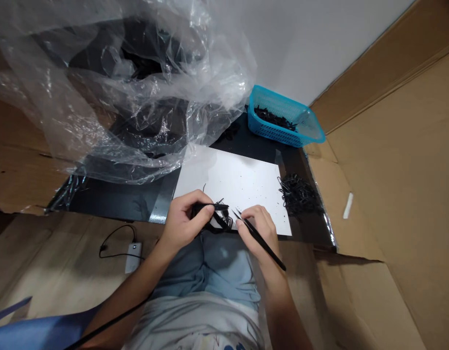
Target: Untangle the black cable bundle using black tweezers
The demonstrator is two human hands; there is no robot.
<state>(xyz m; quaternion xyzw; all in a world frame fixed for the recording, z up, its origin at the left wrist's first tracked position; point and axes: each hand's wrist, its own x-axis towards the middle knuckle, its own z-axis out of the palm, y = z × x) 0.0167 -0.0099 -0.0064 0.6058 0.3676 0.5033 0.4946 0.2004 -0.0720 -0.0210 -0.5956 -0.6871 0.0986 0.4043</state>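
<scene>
Black strip-like pieces (220, 207) are pinched between the thumb and fingers of my left hand (189, 216), over the near edge of a white sheet (227, 172). More thin black strands hang in a loose bunch below those fingers. My right hand (259, 228) is closed on black tweezers (264, 243); their pointed tips face left, a short way from the end of the held pieces. Small black specks are scattered over the sheet.
A blue basket (275, 133) with black pieces stands at the back right. A heap of black loops (300, 193) lies right of the sheet. Clear plastic (162, 97) covers the back left. Cardboard (399, 146) rises on the right. A white device (133, 257) with a cable lies lower left.
</scene>
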